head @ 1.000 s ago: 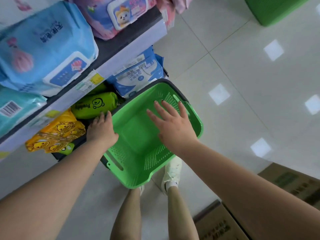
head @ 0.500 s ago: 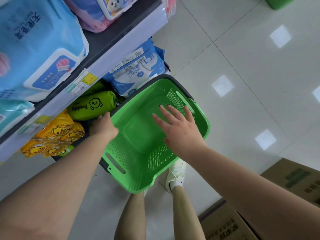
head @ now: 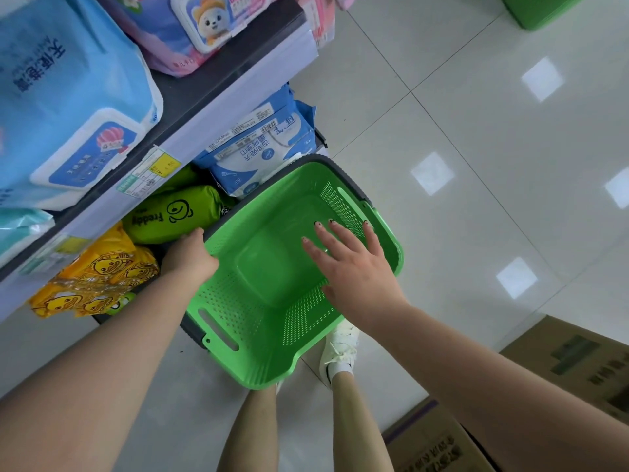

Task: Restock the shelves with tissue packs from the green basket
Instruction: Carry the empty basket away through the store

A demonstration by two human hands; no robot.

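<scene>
The green basket (head: 238, 294) stands on the floor against the bottom shelf, and nothing lies inside it. My left hand (head: 189, 257) grips the basket's left rim next to a green Freddy tissue pack (head: 173, 214) on the bottom shelf. My right hand (head: 354, 267) hovers over the basket's right side with fingers spread and straight, holding nothing. Yellow duck-print packs (head: 98, 277) and a blue and white pack (head: 258, 151) also sit on the bottom shelf.
The upper shelf (head: 218, 97) carries large blue (head: 68, 107) and pink (head: 190, 25) wipe packs. Cardboard boxes (head: 561, 369) stand at the lower right. A second green basket (head: 534, 8) shows at the top right. My feet (head: 340, 349) stand just beside the basket.
My left hand has shifted from the shelf packs onto the basket's left rim. My right hand stays spread over the basket. The view has tilted slightly.
</scene>
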